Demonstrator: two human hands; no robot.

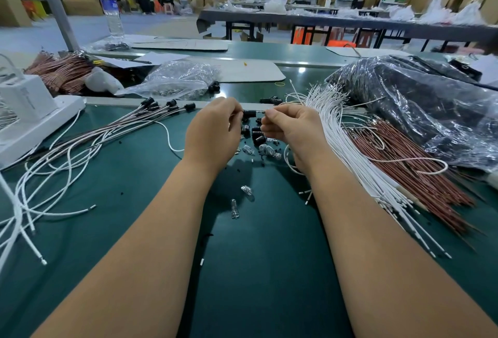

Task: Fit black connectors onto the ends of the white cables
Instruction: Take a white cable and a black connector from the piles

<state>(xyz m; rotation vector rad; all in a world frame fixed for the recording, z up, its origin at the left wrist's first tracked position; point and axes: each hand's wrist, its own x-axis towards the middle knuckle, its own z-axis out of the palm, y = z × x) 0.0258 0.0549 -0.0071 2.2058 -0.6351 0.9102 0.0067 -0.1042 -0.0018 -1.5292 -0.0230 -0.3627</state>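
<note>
Both of the person's hands meet above the middle of the green surface (256,270). The left hand (215,130) has its fingers (231,109) curled, pinching a black connector (249,114) that sticks out to the right of the fingertips. The right hand (289,126) is curled as well, thumb and forefinger pinched on the end of a thin white cable (289,161), whose tip points toward the connector, just beside it; whether tip and connector touch cannot be told. The cable loops down below the right wrist.

Under the hands lies a small scatter of loose black connectors (256,132), and near them some small glass bulbs (269,150). To the right, a thick bundle of white cables (347,143) fans across the surface, with a bundle of reddish-brown wires (409,173) beside it. To the left lie finished cables with black connectors (159,107) on their far ends. A crumpled clear plastic bag (177,78) sits behind them, and a dark plastic-wrapped heap (420,105) lies at the far right.
</note>
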